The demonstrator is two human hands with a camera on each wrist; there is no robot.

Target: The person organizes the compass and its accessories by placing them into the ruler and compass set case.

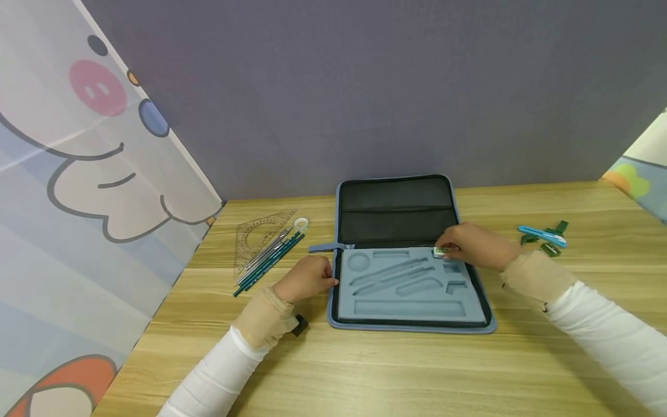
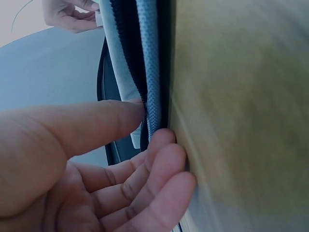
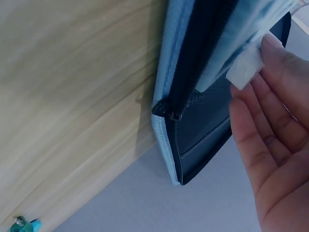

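A blue zippered case [image 1: 411, 330] lies unfolded on the table, its black lid [image 1: 396, 198] toward the wall. A grey-blue foam insert [image 1: 475, 302] with shaped recesses fills its near half. My left hand [image 1: 308, 279] pinches the case's left edge; in the left wrist view the thumb [image 2: 106, 121] presses the zipper side, fingers underneath. At the insert's upper right, my right hand [image 1: 471, 246] holds a small white eraser [image 3: 245, 67] with a green band between thumb and fingers. The eraser is over the insert; whether it touches the recess is hidden.
Left of the case lie a clear set square [image 1: 244, 240], teal pencils [image 1: 271, 263], silver mechanical pencils [image 1: 266, 255] and a roll of tape [image 1: 300, 223]. On the right are a blue cutter [image 1: 542, 235] and several small green pieces [image 1: 550, 249]. A grey wall [image 1: 365, 87] stands behind.
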